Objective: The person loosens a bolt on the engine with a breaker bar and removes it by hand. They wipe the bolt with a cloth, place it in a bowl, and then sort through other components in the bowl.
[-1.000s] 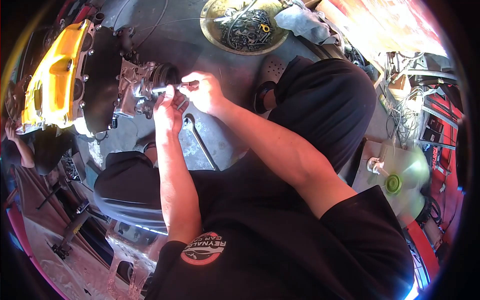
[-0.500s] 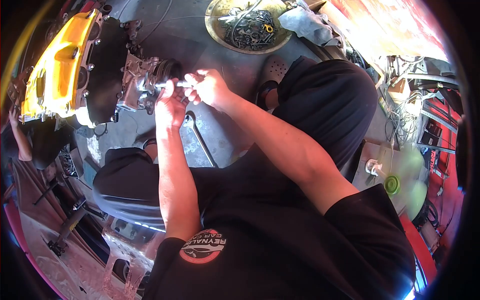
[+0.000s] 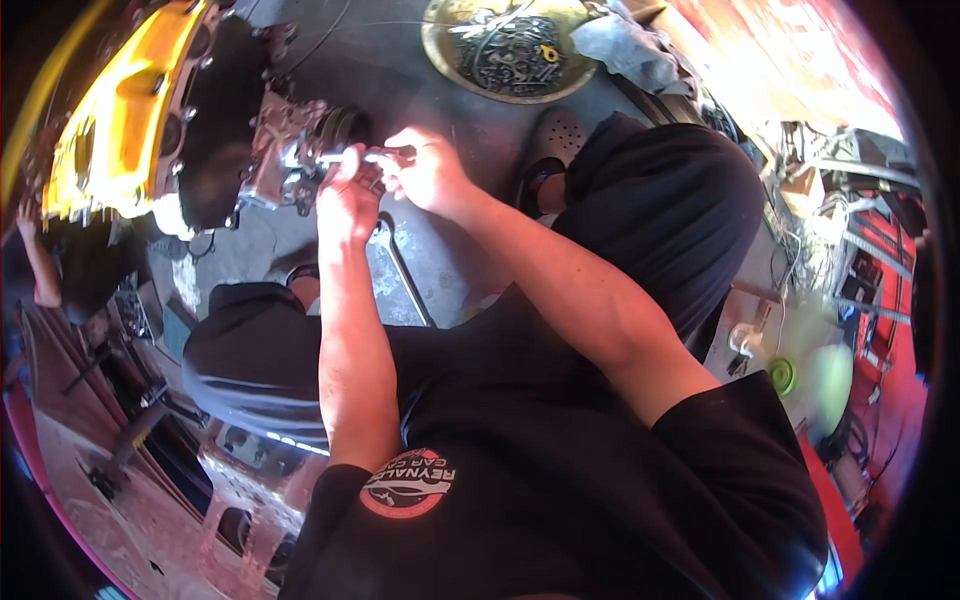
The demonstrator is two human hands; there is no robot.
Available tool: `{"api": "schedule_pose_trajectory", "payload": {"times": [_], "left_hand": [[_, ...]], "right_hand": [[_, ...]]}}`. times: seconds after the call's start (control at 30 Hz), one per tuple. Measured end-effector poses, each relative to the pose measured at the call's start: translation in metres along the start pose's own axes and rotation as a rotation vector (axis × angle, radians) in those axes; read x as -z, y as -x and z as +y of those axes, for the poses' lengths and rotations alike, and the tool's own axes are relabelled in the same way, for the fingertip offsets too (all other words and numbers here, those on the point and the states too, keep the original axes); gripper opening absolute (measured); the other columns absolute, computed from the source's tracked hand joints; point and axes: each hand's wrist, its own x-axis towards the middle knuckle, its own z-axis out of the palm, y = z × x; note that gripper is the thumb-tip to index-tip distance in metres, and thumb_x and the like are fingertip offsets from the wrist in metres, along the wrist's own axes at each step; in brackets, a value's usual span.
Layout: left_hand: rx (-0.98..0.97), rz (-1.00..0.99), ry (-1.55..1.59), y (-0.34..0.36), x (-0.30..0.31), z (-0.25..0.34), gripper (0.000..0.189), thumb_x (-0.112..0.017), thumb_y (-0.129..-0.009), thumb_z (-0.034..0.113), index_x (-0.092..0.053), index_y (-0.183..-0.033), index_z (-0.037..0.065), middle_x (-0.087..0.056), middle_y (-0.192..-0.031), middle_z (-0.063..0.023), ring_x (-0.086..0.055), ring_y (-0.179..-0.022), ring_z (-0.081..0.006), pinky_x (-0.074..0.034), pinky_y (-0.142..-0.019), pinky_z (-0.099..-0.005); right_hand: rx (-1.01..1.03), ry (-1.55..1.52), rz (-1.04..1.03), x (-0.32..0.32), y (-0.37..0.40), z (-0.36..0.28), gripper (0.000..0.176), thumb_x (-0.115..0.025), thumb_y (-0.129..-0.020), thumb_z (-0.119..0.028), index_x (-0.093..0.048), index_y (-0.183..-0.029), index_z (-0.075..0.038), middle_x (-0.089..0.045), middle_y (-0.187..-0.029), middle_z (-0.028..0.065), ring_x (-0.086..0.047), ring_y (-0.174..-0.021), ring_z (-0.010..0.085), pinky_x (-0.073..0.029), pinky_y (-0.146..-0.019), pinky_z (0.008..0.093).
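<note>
Left hand (image 3: 348, 205) and right hand (image 3: 425, 170) clench a tool (image 3: 345, 157) against the pump (image 3: 290, 150) at ten o'clock; the work looks unfinished.

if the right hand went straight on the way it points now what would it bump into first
Likely the left hand, closed on the same thin silver tool just ahead of the right hand; beyond it, the grey metal engine housing. Depth is unclear.
</note>
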Motion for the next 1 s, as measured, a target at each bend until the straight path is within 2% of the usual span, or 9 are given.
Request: {"api": "schedule_pose_trajectory", "payload": {"times": [0.1, 0.17, 0.3, 0.37, 0.5, 0.57, 0.63, 0.83, 1.0], "left_hand": [[-0.086, 0.199, -0.254, -0.013, 0.008, -0.014, 0.032, -0.075, -0.084, 0.028, -0.064, -0.095, 0.001, -0.065, -0.079, -0.0086, -0.061, -0.069, -0.0174, -0.05, -0.062, -0.0309], [-0.025, 0.174, -0.163, 0.005, -0.013, -0.001, 0.025, -0.073, -0.085, 0.019, -0.064, -0.093, -0.003, -0.066, -0.08, -0.0111, -0.062, -0.069, -0.0197, -0.05, -0.062, -0.0308], [-0.058, 0.029, -0.039, 0.005, -0.007, -0.001, 0.013, -0.055, -0.093, 0.007, -0.06, -0.104, 0.001, -0.064, -0.101, -0.0101, -0.063, -0.083, -0.0244, -0.05, -0.076, -0.0377], [-0.068, -0.117, 0.117, 0.001, -0.002, -0.006, 0.017, -0.052, -0.094, 0.006, -0.059, -0.108, 0.003, -0.064, -0.107, -0.0127, -0.061, -0.093, -0.0268, -0.048, -0.083, -0.0412], [-0.022, -0.104, 0.101, 0.013, -0.016, 0.003, 0.02, -0.063, -0.092, 0.017, -0.06, -0.103, 0.002, -0.066, -0.101, -0.0148, -0.064, -0.083, -0.0258, -0.052, -0.074, -0.0378], [-0.1, 0.109, -0.111, 0.005, -0.017, -0.005, 0.023, -0.069, -0.089, 0.018, -0.06, -0.099, 0.0, -0.067, -0.09, -0.013, -0.064, -0.071, -0.0225, -0.052, -0.063, -0.0336], [-0.126, 0.167, -0.202, 0.008, -0.018, -0.006, 0.016, -0.072, -0.086, 0.011, -0.062, -0.09, -0.001, -0.066, -0.08, -0.0104, -0.063, -0.067, -0.0192, -0.052, -0.058, -0.0316], [-0.175, 0.179, -0.063, 0.005, -0.011, -0.02, 0.004, -0.067, -0.08, -0.004, -0.066, -0.083, -0.002, -0.067, -0.077, -0.0114, -0.066, -0.068, -0.0196, -0.051, -0.046, -0.0299], [-0.067, 0.314, -0.536, 0.018, -0.008, -0.029, 0.014, -0.065, -0.079, 0.008, -0.07, -0.086, -0.003, -0.069, -0.077, -0.0146, -0.066, -0.064, -0.0229, -0.055, -0.055, -0.0335]], "right_hand": [[0.645, 0.507, 0.068, 0.004, -0.009, 0.028, 0.008, -0.063, -0.078, 0.005, -0.062, -0.084, -0.001, -0.06, -0.073, 0.0103, -0.063, -0.066, 0.0184, -0.053, -0.055, 0.0308], [0.288, 0.103, -0.031, 0.0, -0.012, 0.041, 0.006, -0.068, -0.08, -0.001, -0.063, -0.084, -0.001, -0.061, -0.075, 0.011, -0.064, -0.068, 0.0183, -0.054, -0.064, 0.0308], [0.172, 0.479, 0.206, -0.009, -0.007, 0.006, 0.038, -0.066, -0.09, -0.035, -0.063, -0.091, 0.003, -0.066, -0.076, 0.0124, -0.066, -0.067, 0.0195, -0.054, -0.06, 0.0302], [-0.486, 0.137, -0.029, -0.001, -0.004, -0.018, 0.047, -0.056, -0.095, -0.044, -0.063, -0.093, 0.003, -0.063, -0.068, 0.011, -0.064, -0.058, 0.0188, -0.051, -0.052, 0.0294], [-0.37, 0.002, 0.007, -0.002, -0.009, 0.0, 0.027, -0.061, -0.096, -0.022, -0.058, -0.103, 0.005, -0.064, -0.072, 0.0108, -0.061, -0.055, 0.0161, -0.05, -0.048, 0.0285], [0.153, 0.213, -0.102, 0.004, -0.005, 0.01, 0.026, -0.067, -0.084, 0.005, -0.058, -0.108, 0.005, -0.066, -0.083, 0.0117, -0.065, -0.068, 0.0168, -0.054, -0.06, 0.0276], [0.435, 0.36, -0.195, 0.01, -0.007, 0.018, 0.028, -0.07, -0.08, 0.007, -0.061, -0.106, 0.004, -0.067, -0.088, 0.0119, -0.066, -0.077, 0.0171, -0.055, -0.07, 0.0269], [0.025, 0.284, 0.104, -0.008, -0.004, -0.002, 0.026, -0.07, -0.087, -0.01, -0.061, -0.107, 0.004, -0.067, -0.101, 0.0126, -0.063, -0.094, 0.0185, -0.052, -0.082, 0.0308], [0.227, 0.517, -0.235, -0.03, -0.032, -0.003, 0.041, -0.074, -0.084, -0.016, -0.061, -0.12, -0.001, -0.065, -0.11, 0.0133, -0.06, -0.104, 0.019, -0.049, -0.089, 0.0303]]}}
